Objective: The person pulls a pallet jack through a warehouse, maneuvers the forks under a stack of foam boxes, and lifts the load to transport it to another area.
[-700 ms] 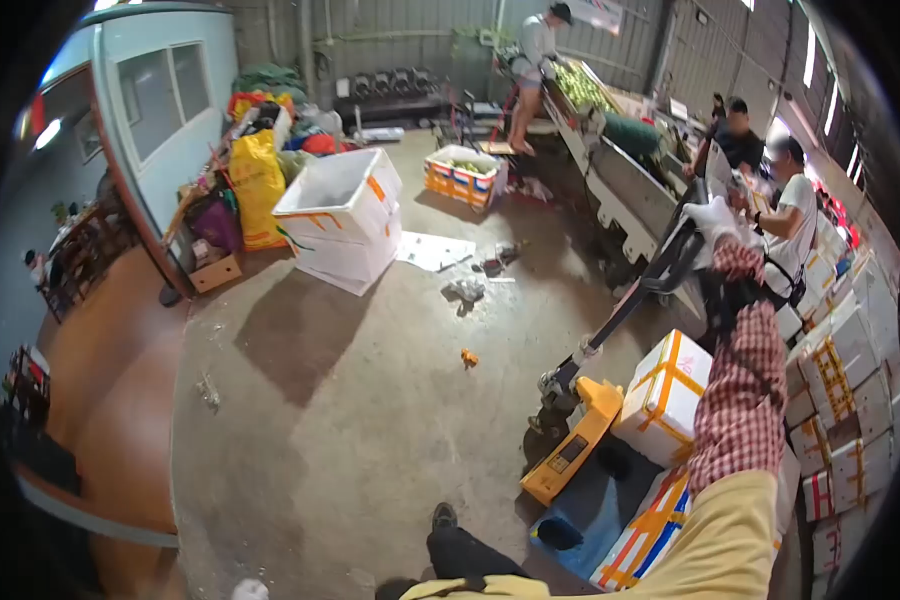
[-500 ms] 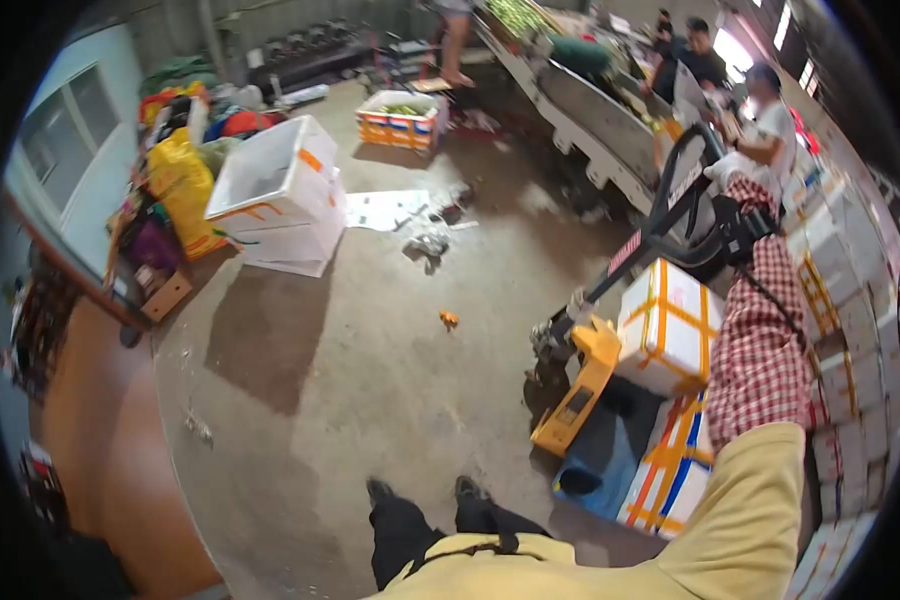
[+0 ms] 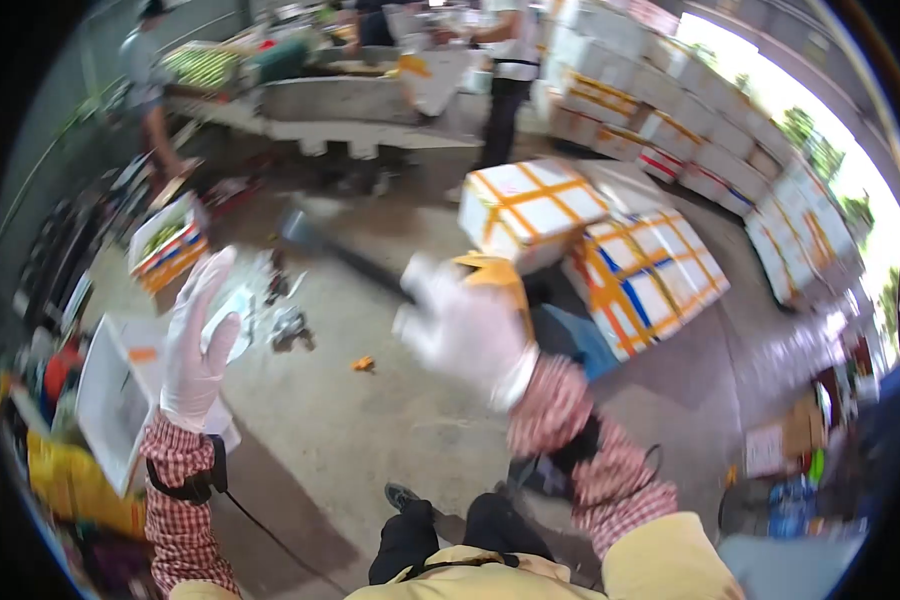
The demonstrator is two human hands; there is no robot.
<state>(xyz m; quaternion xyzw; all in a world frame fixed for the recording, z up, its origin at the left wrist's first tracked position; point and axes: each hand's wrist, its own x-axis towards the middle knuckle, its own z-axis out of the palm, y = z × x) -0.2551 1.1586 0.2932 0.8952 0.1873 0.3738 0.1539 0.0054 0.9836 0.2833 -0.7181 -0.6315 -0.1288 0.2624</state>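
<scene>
My left hand (image 3: 192, 345), in a white glove, is raised at the left with its fingers stretched out and nothing in it. Behind it is an open white foam box (image 3: 120, 395). My right hand (image 3: 460, 325), also gloved and smeared by motion, is closed around the dark handle (image 3: 355, 262) of a pallet jack. Just beyond it the jack's yellow body (image 3: 495, 270) shows partly. Two taped foam boxes ride on the jack: one white with orange tape (image 3: 530, 205), another with orange and blue tape (image 3: 655, 275).
Stacked foam boxes (image 3: 670, 100) line the back right, near a single taped box (image 3: 805, 235). A conveyor machine (image 3: 340, 105) stands at the back with people around it. Left of centre are a box of green produce (image 3: 165, 240) and floor litter (image 3: 288, 325).
My view has swung to the right. My left hand has come into view, open. My right hand, still at the jack's handle, now appears lower and nearer the middle.
</scene>
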